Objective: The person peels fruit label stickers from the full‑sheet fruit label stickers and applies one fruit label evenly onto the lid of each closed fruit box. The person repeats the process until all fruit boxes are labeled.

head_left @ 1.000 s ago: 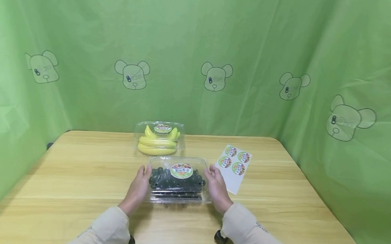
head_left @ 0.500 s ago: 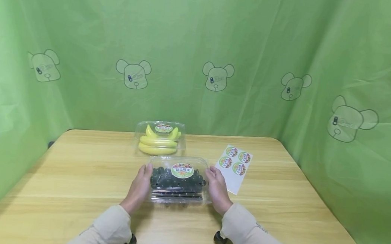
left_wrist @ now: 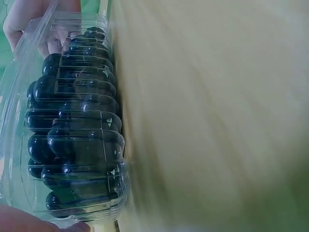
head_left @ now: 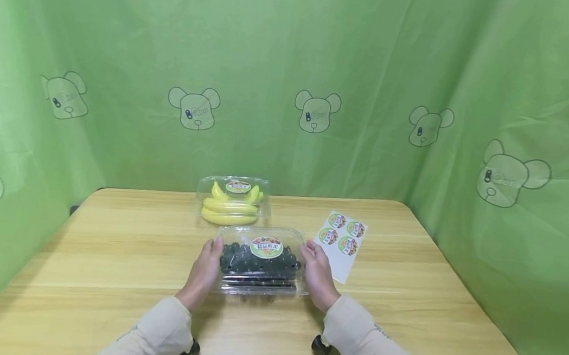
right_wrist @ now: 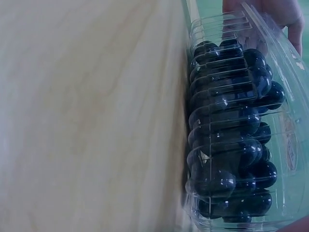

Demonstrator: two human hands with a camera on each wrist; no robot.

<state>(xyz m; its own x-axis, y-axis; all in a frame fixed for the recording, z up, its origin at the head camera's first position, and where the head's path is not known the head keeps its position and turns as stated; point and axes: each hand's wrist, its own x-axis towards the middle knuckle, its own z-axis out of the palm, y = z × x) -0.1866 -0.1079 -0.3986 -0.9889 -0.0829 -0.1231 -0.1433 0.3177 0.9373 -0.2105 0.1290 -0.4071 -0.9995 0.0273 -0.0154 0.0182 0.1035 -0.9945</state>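
Note:
A clear plastic clamshell box [head_left: 259, 268] full of dark, glossy grapes [left_wrist: 72, 130] is at the middle of the table in the head view. On its lid is a round, colourful label [head_left: 266, 247]. My left hand [head_left: 204, 273] grips the box's left end, and my right hand [head_left: 320, 274] grips the opposite end. Through the plastic in the left wrist view, fingers of the right hand [left_wrist: 41, 17] show at the far end. The right wrist view likewise shows the grapes [right_wrist: 236, 140] close over the tabletop, with the left hand [right_wrist: 280, 12] beyond.
Behind stands a second clear box of bananas [head_left: 230, 207] with a similar label. Right of my right hand lies a white sheet of round stickers [head_left: 340, 262], several still on it. Green curtains [head_left: 273, 46] surround the wooden table [head_left: 113, 254] at the back and sides.
Both hands keep their hold on the grape box, which has shifted very slightly to the right in the head view. Bananas and sticker sheet stay in place.

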